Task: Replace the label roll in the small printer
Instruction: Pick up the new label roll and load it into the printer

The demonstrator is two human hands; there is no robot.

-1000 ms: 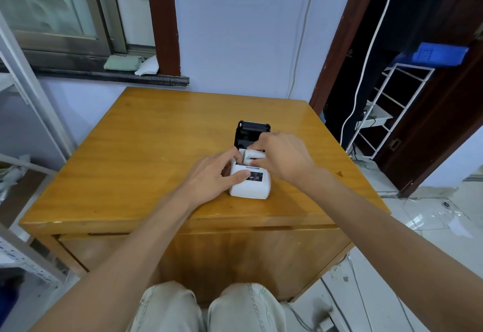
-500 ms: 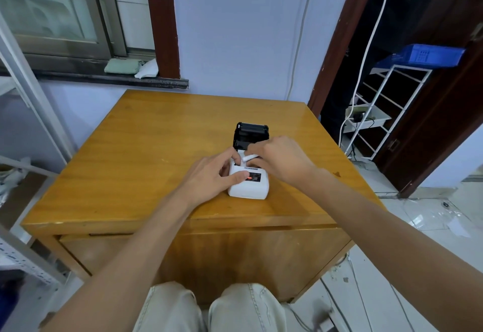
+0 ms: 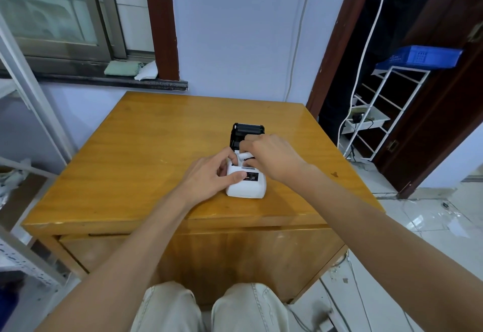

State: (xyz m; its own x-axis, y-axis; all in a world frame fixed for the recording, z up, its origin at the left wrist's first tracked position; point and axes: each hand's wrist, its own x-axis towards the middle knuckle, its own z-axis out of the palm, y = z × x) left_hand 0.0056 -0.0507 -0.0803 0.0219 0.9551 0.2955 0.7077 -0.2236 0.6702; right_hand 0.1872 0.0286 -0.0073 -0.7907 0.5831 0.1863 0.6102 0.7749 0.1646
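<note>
A small white printer [image 3: 247, 188] stands on the wooden table [image 3: 146, 154], its black lid [image 3: 247, 130] swung up and back. My left hand [image 3: 211, 175] grips the printer's left side, thumb lying across its front top. My right hand [image 3: 271, 156] reaches from the right over the open bay and pinches a white label roll [image 3: 244, 156] that sits at the bay's mouth. The bay's inside is mostly hidden by my fingers.
The table backs onto a pale wall under a window sill with folded cloths [image 3: 130, 69]. A white wire rack [image 3: 379, 112] with a blue crate [image 3: 420, 57] stands in the doorway to the right. A metal shelf frame [image 3: 23, 91] stands at the left.
My right hand has shifted slightly over the bay with the roll. The left hand stays on the printer. The view has tilted a little.
</note>
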